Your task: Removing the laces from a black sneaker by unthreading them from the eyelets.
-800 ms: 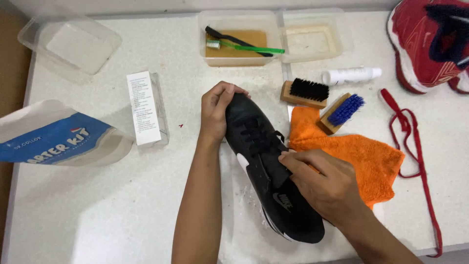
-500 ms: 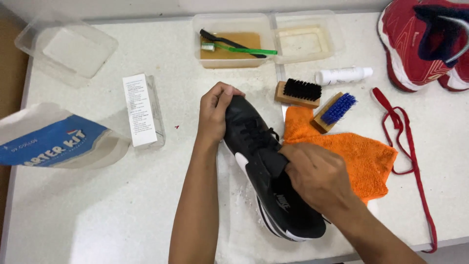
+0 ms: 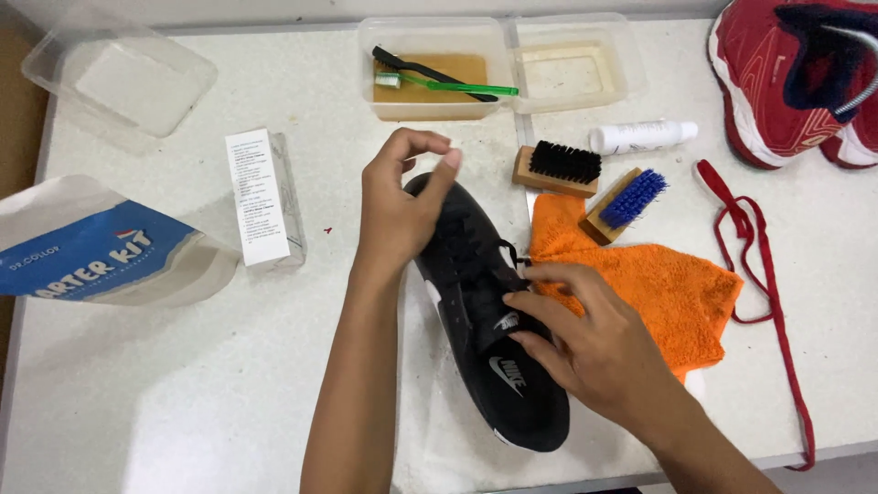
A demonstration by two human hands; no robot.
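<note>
Black shoe [image 3: 485,311] lies toe-away, tilted left, heel toward the person.

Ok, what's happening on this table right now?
A person holds a black sneaker on the white table. The left hand rests at its toe end, while the right hand lies over the tongue and laces. An orange cloth, two brushes and a white bottle lie beside it.
</note>
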